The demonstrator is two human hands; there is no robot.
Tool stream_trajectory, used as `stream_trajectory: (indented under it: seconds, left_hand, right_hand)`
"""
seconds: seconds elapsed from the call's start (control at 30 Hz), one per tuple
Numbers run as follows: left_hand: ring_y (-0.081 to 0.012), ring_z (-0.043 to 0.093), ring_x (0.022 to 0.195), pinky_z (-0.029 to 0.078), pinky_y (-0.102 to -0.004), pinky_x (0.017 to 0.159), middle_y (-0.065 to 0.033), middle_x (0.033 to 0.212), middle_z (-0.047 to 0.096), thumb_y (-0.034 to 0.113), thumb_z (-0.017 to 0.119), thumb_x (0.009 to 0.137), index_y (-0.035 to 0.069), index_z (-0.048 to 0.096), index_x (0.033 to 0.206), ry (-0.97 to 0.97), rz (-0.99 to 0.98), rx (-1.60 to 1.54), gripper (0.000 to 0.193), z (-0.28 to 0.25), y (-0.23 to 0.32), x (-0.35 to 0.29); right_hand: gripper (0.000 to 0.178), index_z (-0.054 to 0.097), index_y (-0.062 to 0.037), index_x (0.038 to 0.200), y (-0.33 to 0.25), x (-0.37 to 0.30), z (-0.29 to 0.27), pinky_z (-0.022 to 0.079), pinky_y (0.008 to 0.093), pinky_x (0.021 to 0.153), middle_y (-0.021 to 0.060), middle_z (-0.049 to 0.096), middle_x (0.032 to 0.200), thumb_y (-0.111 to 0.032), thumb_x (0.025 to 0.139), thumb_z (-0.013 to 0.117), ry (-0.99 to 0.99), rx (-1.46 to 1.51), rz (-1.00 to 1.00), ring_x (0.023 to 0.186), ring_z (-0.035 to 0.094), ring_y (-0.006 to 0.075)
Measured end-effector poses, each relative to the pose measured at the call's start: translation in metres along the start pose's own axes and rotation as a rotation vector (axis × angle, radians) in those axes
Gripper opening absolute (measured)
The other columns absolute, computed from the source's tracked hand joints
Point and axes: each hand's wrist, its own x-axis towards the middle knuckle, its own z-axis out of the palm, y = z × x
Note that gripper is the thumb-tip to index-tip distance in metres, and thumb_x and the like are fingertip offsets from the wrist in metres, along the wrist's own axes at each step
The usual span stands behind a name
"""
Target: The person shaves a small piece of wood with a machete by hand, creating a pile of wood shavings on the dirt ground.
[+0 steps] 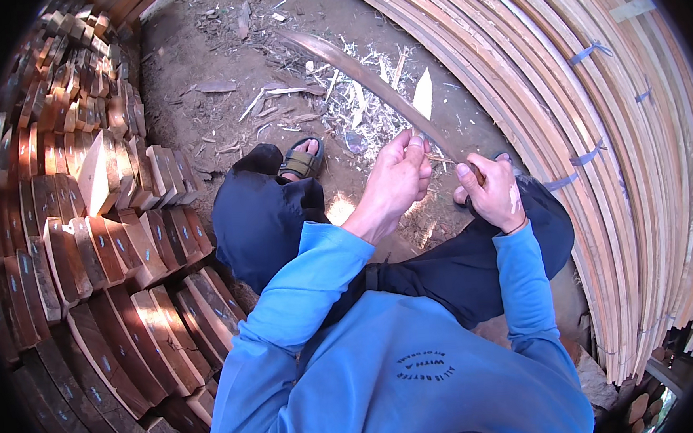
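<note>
A long, slightly curved machete (378, 85) slants from the upper middle of the view down to my right hand (494, 191). The fingers of that hand are wrapped round its handle end. My left hand (396, 178) is closed in a pinch right beside the blade, near the handle. Whatever lies between its fingertips is too small to make out. Beyond the blade, a pale pointed piece of wood (423, 94) rests on the ground among light shavings (368, 108).
Stacked wooden blocks (154, 244) rise on the left, with a pale pointed piece (94, 176) on them. Long bundled wood strips (544, 69) curve along the right, tied with blue bands (589, 154). My sandalled foot (303, 159) and bent knees frame the littered dirt floor (186, 59).
</note>
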Motion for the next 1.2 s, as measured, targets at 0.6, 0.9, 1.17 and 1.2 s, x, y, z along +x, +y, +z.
stream_trajectory:
  seconds: [0.6, 0.9, 1.17, 1.2]
  left_hand:
    - [-0.0048, 0.029, 0.049, 0.024, -0.0249, 0.045, 0.007, 0.063, 0.037, 0.025, 0.039, 0.113, 0.008, 0.046, 0.099, 0.047, -0.006, 0.116, 0.023, 0.003, -0.012, 0.004]
    - [-0.0046, 0.03, 0.05, 0.024, -0.0246, 0.045, 0.0068, 0.064, 0.038, 0.02, 0.041, 0.112, 0.008, 0.049, 0.1, 0.056, 0.022, 0.136, 0.018, 0.0, -0.01, 0.003]
    - [-0.0047, 0.03, 0.051, 0.025, -0.024, 0.045, 0.0057, 0.066, 0.04, 0.019, 0.038, 0.112, 0.009, 0.048, 0.102, 0.064, -0.002, 0.12, 0.018, -0.003, -0.009, -0.006]
    - [-0.0046, 0.03, 0.052, 0.024, -0.0242, 0.046, 0.0056, 0.066, 0.039, 0.019, 0.038, 0.112, 0.008, 0.048, 0.103, 0.065, 0.003, 0.128, 0.018, -0.004, -0.008, -0.006]
  right_hand:
    - [0.047, 0.06, -0.0001, 0.076, 0.003, -0.008, -0.005, 0.039, 0.0412, 0.051, 0.0142, 0.052, 0.052, -0.04, 0.102, 0.061, -0.027, -0.039, 0.046, 0.047, 0.054, 0.0277]
    - [0.053, 0.062, -0.0003, 0.077, 0.0, 0.014, 0.004, 0.044, 0.0497, 0.056, 0.022, 0.057, 0.057, -0.048, 0.099, 0.061, 0.039, -0.238, 0.061, 0.056, 0.062, 0.0413]
    - [0.057, 0.062, 0.0016, 0.076, 0.01, 0.012, -0.004, 0.043, 0.0448, 0.054, 0.0184, 0.053, 0.053, -0.049, 0.102, 0.057, 0.015, -0.105, 0.111, 0.053, 0.061, 0.0382]
    - [0.057, 0.062, 0.0017, 0.077, 0.009, 0.007, -0.005, 0.043, 0.0456, 0.055, 0.0195, 0.053, 0.053, -0.049, 0.101, 0.058, -0.023, -0.057, 0.097, 0.053, 0.06, 0.0384]
